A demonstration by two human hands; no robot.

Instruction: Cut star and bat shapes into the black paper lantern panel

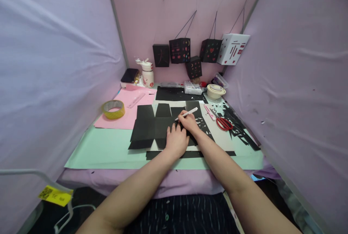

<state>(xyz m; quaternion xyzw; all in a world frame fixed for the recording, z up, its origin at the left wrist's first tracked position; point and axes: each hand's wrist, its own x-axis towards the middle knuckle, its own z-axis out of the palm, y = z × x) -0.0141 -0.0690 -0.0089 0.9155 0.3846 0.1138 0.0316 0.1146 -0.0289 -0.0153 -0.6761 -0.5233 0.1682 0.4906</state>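
Observation:
Black card (pixel 145 127), cut to a flat box shape with flaps and with cut-out patterns on its right part, lies before me. My left hand (pixel 176 140) rests flat on it, fingers spread. Just beyond, my right hand (pixel 188 120) is closed round a slim white pen (pixel 192 111). The pen slants down to the left, its tip at the card near my left fingertips. Whether the tip touches the card I cannot tell. Under the card is a white sheet (pixel 223 138), with a black strip (pixel 160 155) along its near edge.
Red-handled scissors (pixel 224 123), a pink-and-white cutter (pixel 209 112) and black paper scraps (pixel 240 128) lie right. Left are yellow tape (pixel 113 110) and a clear ruler (pixel 136 100) on pink paper (pixel 108 122). Behind stand a bottle (pixel 148 75) and bowl (pixel 215 91); paper lanterns (pixel 179 50) hang above.

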